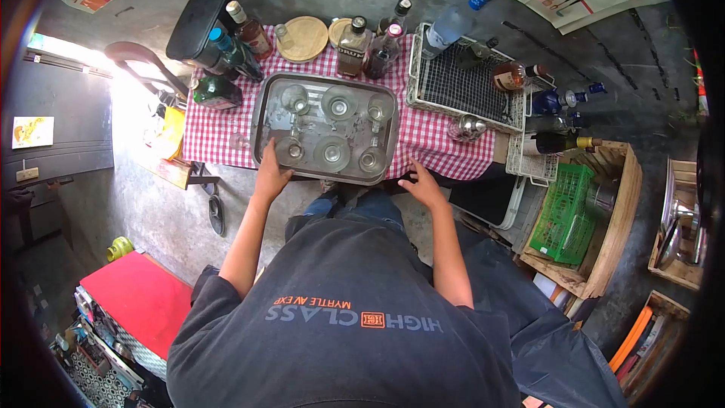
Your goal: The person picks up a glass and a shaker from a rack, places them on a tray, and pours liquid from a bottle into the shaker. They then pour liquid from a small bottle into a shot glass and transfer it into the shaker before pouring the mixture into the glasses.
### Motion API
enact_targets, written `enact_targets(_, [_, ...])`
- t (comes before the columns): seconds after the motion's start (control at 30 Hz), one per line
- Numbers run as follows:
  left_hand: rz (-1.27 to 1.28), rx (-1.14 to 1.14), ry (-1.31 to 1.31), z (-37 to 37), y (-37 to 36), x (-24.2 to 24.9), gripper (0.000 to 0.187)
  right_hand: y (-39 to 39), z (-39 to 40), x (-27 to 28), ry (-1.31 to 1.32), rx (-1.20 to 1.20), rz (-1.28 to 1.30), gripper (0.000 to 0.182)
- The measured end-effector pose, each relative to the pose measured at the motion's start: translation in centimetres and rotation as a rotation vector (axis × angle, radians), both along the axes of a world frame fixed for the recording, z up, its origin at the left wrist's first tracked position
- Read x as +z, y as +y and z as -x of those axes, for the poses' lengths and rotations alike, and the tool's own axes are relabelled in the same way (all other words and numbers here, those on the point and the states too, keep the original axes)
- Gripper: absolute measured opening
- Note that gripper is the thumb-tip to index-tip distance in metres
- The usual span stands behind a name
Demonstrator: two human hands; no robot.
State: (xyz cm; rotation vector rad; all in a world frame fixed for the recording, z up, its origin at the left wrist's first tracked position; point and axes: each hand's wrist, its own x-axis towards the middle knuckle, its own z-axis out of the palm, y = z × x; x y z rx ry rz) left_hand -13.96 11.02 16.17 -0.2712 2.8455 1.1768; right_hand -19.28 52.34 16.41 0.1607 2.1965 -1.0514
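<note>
Tray (314,125): middle of the table, on the red check cloth (214,137), near side close to the table edge. Looks like rigid plastic or similar, so little flex expected. Carries six clear glasses (331,153), roughly two rows of three. Judgement: tray itself light, glass supplies most of the weight. Glasses fragile; the surface looks wet in places, so expect sliding if tilted. Best hold: raised rim, left and right sides around mid-length, both hands, kept level.

Left hand (269,174): at the tray's near left corner, fingers over the rim, loosely curled. Looks like contact; can't tell if there's a real grip. Right hand (424,186): open, fingers spread, holding nothing visible, just right of the near right corner, by the cloth's near edge.

Further out: green bottle (217,94) left, wooden board (306,39) far, white wire rack (414,75) right. Tall bottles just beyond the far rim, tight clearance.
</note>
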Motion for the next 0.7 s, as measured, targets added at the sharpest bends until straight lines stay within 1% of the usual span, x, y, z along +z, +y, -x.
enact_targets(0.03, [0.017, 0.02, 0.004, -0.4, -0.2, -0.8, 0.092, 1.5, -0.3, -1.7, 0.007, -0.077, 0.105, 0.073])
enact_targets(0.07, [0.033, 0.041, 0.009, -0.9, -0.4, -1.6, 0.092, 3.2, -0.2, -2.9, -0.032, -0.105, 0.121, 0.068])
enact_targets(0.13, [0.031, 0.138, -0.033, -2.4, -0.5, -3.4, 0.085, 6.8, -0.2, -4.4, -0.11, -0.159, 0.147, 0.06])
enact_targets(0.17, [0.028, 0.189, -0.053, -3.2, -0.4, -4.1, 0.082, 8.3, -0.2, -4.4, -0.121, -0.136, 0.062, 0.057])
enact_targets(0.23, [0.038, 0.339, -0.33, -4.5, 0.3, -4.9, 0.059, 11.2, 0.0, -4.6, -0.14, -0.086, -0.109, 0.051])
enact_targets(0.3, [0.134, 0.37, -0.437, -6.8, 1.0, -7.1, 0.037, 13.9, 0.3, -5.7, -0.086, -0.102, -0.078, 0.05])
enact_targets(0.33, [0.137, 0.378, -0.528, -8.8, 0.9, -9.8, 0.034, 15.1, 0.8, -6.1, -0.058, -0.11, -0.058, 0.049])
enact_targets(0.37, [0.141, 0.384, -0.616, -10.6, 0.9, -12.6, 0.032, 15.6, 1.3, -5.2, -0.017, -0.157, 0.019, 0.048])
enact_targets(0.43, [-0.176, 0.433, -0.997, -13.8, 2.3, -15.2, 0.033, 17.0, 2.7, -4.2, 0.098, -0.187, 0.084, 0.049])
enact_targets(0.47, [-0.206, 0.341, -1.015, -16.0, 3.3, -16.5, 0.031, 17.6, 3.5, -3.5, 0.155, -0.202, 0.118, 0.05])
enact_targets(0.5, [-0.235, 0.25, -1.031, -18.6, 4.3, -18.0, 0.03, 17.6, 4.5, -1.2, 0.138, -0.229, 0.108, 0.058])
enact_targets(0.53, [-0.265, 0.161, -1.044, -20.5, 5.4, -19.0, 0.029, 18.3, 5.2, -0.2, 0.212, -0.199, 0.114, 0.061])
enact_targets(0.6, [-0.384, 0.155, -0.985, -20.7, 8.1, -19.1, 0.027, 19.4, 6.9, 1.3, 0.365, -0.136, 0.131, 0.068])
enact_targets(0.63, [-0.445, 0.151, -0.957, -20.8, 9.4, -19.2, 0.026, 19.5, 7.9, 3.3, 0.312, -0.102, 0.117, 0.077])
enact_targets(0.7, [-0.483, 0.175, -0.917, -21.6, 10.8, -20.0, 0.024, 19.1, 9.8, 6.4, 0.457, 0.075, -0.012, 0.079])
